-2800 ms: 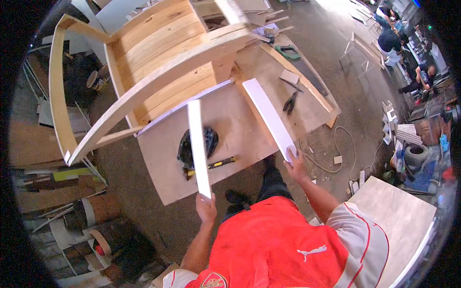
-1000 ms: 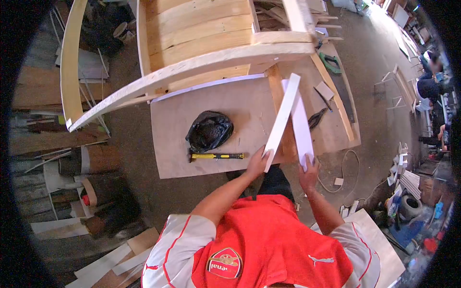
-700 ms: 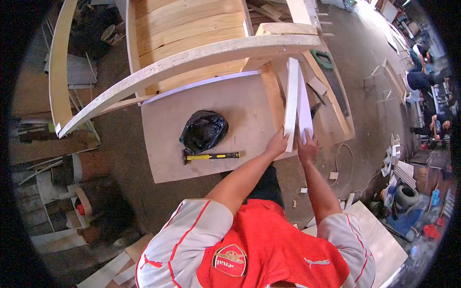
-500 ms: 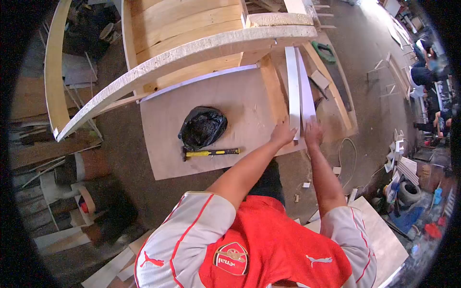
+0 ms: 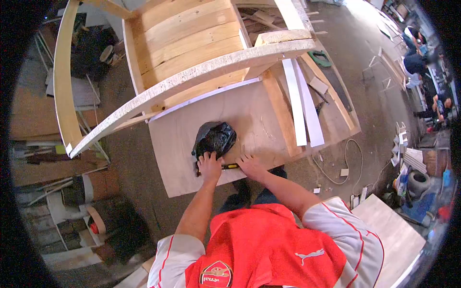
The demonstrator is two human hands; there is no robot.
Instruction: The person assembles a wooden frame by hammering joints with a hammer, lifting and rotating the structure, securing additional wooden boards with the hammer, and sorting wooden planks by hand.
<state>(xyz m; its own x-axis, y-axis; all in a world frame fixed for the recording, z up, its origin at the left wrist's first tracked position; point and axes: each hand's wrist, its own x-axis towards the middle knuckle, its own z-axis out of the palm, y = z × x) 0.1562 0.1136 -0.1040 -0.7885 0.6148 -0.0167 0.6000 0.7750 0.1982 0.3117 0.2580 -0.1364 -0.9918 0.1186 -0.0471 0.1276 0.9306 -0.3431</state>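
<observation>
Far left, a curved wooden frame [image 5: 192,72] stretched over the back of the surface [image 5: 175,137]. Next, the person's left hand [image 5: 210,166] lay palm-down over the hammer [image 5: 230,166] close to its head, fingertips by the near edge of a black bag [image 5: 222,137]; whether the fingers gripped, could not tell. The hammer lay crosswise near the surface's front edge, its head just left of that hand, its yellow-and-black handle showing between both hands. The right hand [image 5: 251,167] was at the handle's far end, fingers forward; grip could not be told. Farther right, two white strips [image 5: 295,103] lay side by side, near ends apart. Beyond them, a green saw handle [image 5: 320,58].
</observation>
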